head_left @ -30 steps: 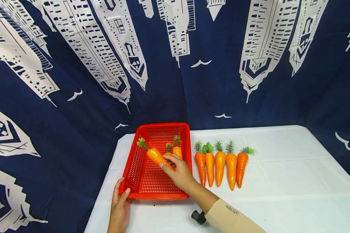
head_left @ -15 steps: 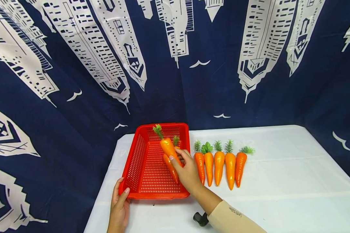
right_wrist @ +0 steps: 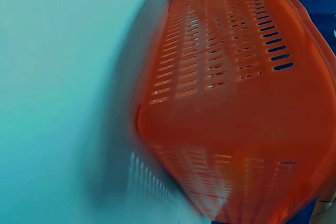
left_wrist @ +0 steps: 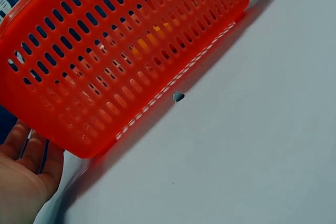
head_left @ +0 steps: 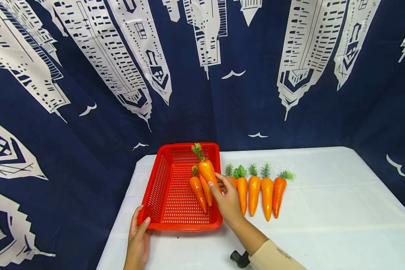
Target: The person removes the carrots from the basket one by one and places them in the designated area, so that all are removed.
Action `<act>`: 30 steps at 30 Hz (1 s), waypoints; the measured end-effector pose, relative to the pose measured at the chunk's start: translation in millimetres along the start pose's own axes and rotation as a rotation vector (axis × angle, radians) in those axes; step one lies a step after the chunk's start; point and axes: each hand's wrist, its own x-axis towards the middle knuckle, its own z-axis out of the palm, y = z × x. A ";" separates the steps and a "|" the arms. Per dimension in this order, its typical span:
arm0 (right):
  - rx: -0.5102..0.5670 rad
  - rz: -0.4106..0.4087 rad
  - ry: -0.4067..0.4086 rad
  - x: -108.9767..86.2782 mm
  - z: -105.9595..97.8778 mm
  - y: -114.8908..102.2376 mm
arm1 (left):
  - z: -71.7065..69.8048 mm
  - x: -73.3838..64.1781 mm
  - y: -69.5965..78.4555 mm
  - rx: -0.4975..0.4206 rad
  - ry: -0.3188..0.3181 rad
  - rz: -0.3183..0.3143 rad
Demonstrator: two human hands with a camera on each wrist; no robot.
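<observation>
My right hand [head_left: 227, 198] pinches an orange carrot [head_left: 207, 170] with a feathery green top, its leaves up, over the right part of a red perforated plastic basket [head_left: 182, 227]. The carrot's lower tip is hidden by the fingers. Below it, two more carrots lie inside the basket; the left one [head_left: 198, 193] shows almost whole, while the other [head_left: 206, 191] is partly covered. At the basket's near left corner my left hand [head_left: 139, 240] grips the rim, thumb on top. The left wrist view shows its fingers [left_wrist: 37, 153] against the outer wall.
Several carrots [head_left: 254, 195] lie in a row on the white-covered table [head_left: 324, 210], right of the basket; my right hand overlaps the leftmost. A black device [head_left: 239, 258] sits by the right sleeve. A navy cloth [head_left: 189, 112] with white buildings hangs behind. One small dark speck [left_wrist: 178, 96] lies before the basket.
My right hand has moved the carrot from the basket's middle to its right side and turned it more upright, uncovering the carrots below. My left hand has stayed at the corner.
</observation>
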 end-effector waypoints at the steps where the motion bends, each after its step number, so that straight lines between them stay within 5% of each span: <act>1: 0.004 0.004 0.007 -0.5 -1.5 1.4 | 0.0 0.1 0.2 0.001 -0.001 0.000; 14: -0.005 0.025 0.076 -0.4 -25.0 12.6 | 0.6 -1.4 2.3 -0.009 -0.002 -0.015; 30: -0.068 0.147 0.137 -0.4 -56.8 23.4 | -0.1 -0.7 2.1 -0.001 -0.011 -0.015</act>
